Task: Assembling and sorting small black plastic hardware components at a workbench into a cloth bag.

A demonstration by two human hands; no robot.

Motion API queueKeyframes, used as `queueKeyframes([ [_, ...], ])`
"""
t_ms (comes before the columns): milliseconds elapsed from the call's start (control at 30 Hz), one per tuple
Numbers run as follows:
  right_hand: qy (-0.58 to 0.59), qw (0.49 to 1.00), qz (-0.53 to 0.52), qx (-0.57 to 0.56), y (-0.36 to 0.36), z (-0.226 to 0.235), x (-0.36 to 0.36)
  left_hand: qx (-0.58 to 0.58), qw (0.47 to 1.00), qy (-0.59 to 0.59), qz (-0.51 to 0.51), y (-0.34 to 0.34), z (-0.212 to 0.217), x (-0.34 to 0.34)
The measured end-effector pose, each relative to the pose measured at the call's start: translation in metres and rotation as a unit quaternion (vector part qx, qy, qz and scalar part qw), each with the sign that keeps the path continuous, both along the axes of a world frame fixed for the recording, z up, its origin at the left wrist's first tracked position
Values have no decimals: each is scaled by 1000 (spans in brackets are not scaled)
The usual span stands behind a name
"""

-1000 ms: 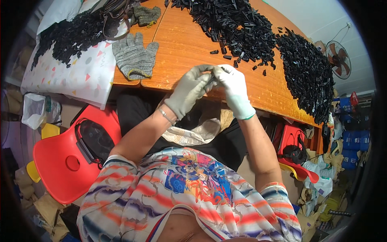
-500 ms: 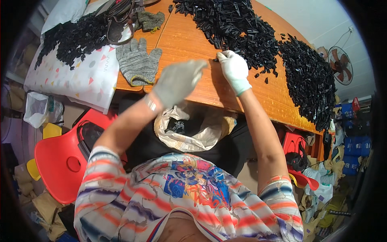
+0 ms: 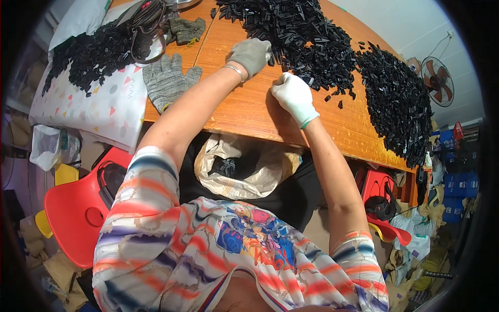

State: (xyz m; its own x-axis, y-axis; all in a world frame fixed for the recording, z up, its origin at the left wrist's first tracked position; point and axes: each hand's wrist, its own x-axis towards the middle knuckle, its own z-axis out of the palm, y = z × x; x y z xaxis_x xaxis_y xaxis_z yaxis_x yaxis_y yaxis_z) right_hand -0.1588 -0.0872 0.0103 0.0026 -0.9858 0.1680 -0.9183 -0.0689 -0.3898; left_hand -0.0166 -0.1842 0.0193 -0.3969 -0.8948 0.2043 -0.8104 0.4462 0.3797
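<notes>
My left hand (image 3: 250,56), in a grey glove, is at the left edge of a heap of small black plastic pieces (image 3: 306,47). Its fingers are curled together and turned away, so anything in them is hidden. My right hand (image 3: 294,99), in a white knit glove, is closed over the bare wood just in front of the heap. Whatever it may hold does not show. Below the table edge, a pale woven sack (image 3: 239,190) stands with its mouth spread, with some black pieces inside.
A second black heap (image 3: 397,104) lies along the table's right side. Another pile (image 3: 88,62) rests on a patterned white cloth (image 3: 78,117) at left. A loose grey glove (image 3: 169,80) lies beside it. A red chair (image 3: 78,208) stands at lower left, a fan (image 3: 436,80) at far right.
My left hand has moved forward from above the table's near side to the heap's edge. My right hand has drawn slightly back, and the black piece at its fingertips no longer shows.
</notes>
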Motion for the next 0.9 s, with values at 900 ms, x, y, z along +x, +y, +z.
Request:
queueKeyframes([
  [900, -527, 846, -2, 82, 66, 28, 11, -47, 977, 207, 13, 78, -30, 42],
])
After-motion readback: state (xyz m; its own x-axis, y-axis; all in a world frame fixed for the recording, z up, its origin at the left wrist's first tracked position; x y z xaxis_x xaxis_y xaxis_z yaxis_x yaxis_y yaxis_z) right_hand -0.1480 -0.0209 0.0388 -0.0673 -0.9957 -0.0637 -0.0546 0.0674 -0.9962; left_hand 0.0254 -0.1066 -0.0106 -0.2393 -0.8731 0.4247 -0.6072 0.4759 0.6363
